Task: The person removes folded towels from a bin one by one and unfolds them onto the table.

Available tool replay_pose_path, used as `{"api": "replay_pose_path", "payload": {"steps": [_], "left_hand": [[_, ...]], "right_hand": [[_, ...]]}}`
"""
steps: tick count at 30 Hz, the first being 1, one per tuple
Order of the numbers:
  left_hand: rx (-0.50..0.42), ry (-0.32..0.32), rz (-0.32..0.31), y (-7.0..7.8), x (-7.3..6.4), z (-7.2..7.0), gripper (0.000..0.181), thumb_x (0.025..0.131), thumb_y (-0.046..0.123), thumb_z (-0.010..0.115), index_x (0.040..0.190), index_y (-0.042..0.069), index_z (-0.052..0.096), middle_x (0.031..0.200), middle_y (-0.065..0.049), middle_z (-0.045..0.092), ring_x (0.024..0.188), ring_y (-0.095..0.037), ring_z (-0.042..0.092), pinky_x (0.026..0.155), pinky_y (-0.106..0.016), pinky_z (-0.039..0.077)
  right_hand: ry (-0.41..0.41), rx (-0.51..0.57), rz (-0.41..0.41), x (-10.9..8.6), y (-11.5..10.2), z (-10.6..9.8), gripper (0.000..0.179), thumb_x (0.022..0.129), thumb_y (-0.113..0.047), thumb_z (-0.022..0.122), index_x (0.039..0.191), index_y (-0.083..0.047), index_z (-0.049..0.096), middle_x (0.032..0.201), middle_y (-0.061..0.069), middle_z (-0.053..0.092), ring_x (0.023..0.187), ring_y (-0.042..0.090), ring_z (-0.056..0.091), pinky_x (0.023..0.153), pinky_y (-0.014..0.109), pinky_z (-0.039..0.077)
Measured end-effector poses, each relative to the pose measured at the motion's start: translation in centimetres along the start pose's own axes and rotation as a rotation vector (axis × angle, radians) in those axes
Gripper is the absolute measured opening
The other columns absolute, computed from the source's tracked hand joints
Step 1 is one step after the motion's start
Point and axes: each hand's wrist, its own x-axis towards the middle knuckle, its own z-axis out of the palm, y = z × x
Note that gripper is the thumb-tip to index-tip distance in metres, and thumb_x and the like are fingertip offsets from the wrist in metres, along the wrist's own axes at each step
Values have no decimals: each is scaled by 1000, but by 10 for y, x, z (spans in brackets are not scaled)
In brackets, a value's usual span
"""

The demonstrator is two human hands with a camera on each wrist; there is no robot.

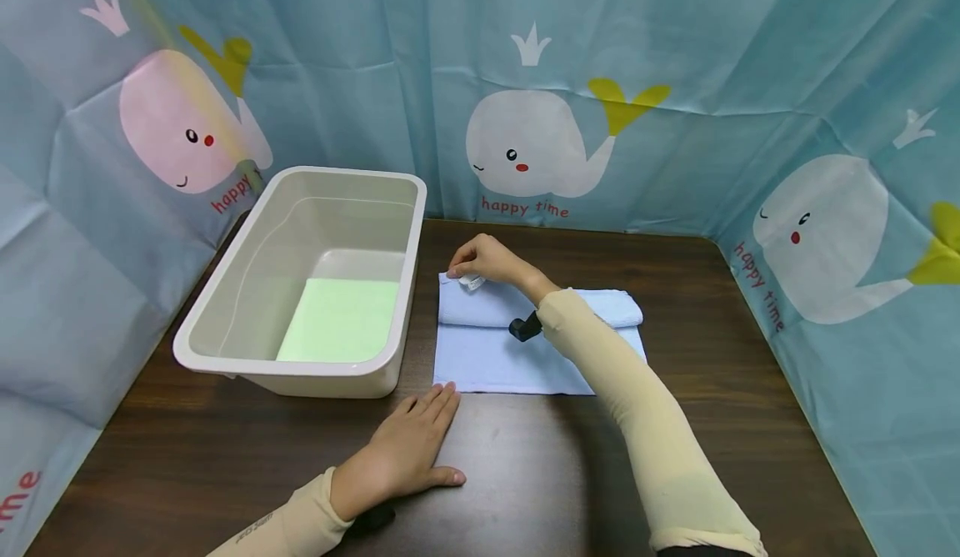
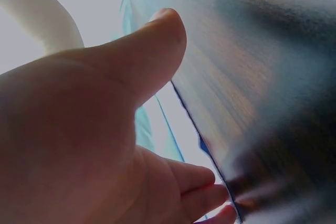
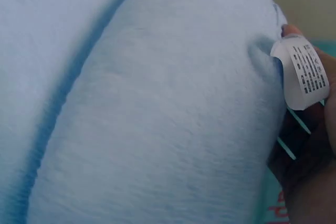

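R of the pale grey tub (image 1: 352,228), on the tabletop (image 1: 525,478): lt-blue towel (image 1: 487,361), spread flat w/ its far part doubled into a thick band. Long axis runs L–R in head view, approx. parallel to the far table edge; band lies along the same axis, its folded-over edge toward the person. R hand (image 1: 491,258) pinches the far-L corner, fingertips together on the cloth by a white printed label (image 3: 302,72); R forearm crosses over the towel. L hand (image 1: 408,449) flat, fingers straight, pointing fwd, thumb spread apart, nothing gripped; fingertips at near-L corner, can't tell if touching cloth. Tub's long axis runs away from the person; lt-green cloth (image 1: 341,319) on its floor. Table: dk brown wood-grain, some glare. Backdrop: blue curtain (image 1: 360,82) on 3 sides w/ whale prints (image 1: 525,140), "happy time" lettering in red.
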Motion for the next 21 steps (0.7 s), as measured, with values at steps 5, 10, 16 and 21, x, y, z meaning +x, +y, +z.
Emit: {"api": "replay_pose_path", "payload": {"steps": [5, 10, 16, 21], "left_hand": [[0, -2, -4, 0, -1, -2, 103, 80, 64, 69, 152, -1, 34, 160, -17, 34, 149, -33, 33, 117, -54, 33], [-8, -7, 2, 1, -1, -1, 103, 80, 64, 68, 152, 0, 34, 161, -16, 34, 149, -33, 33, 117, -54, 33], [5, -7, 3, 1, -1, -1, 102, 81, 65, 68, 152, 1, 34, 161, -15, 33, 150, -32, 33, 117, -53, 34], [16, -10, 1, 0, 0, 0, 101, 81, 65, 67, 152, 2, 35, 161, -15, 33, 149, -31, 33, 117, -53, 34]], "right_hand": [[159, 4, 63, 13, 16, -3, 12, 91, -25, 71, 92, -16, 80, 95, 2, 77, 85, 13, 63, 77, 25, 52], [356, -143, 148, 26, 21, -9, 15, 92, -30, 70, 94, -18, 79, 97, -1, 75, 86, 14, 63, 76, 31, 52], [402, -326, 229, 40, 19, -6, 15, 92, -30, 70, 95, -17, 78, 99, -1, 75, 93, 17, 64, 83, 37, 54], [316, -338, 327, 41, 23, 3, 13, 92, -24, 71, 99, -14, 76, 103, 2, 75, 100, 20, 65, 91, 41, 54]]}}
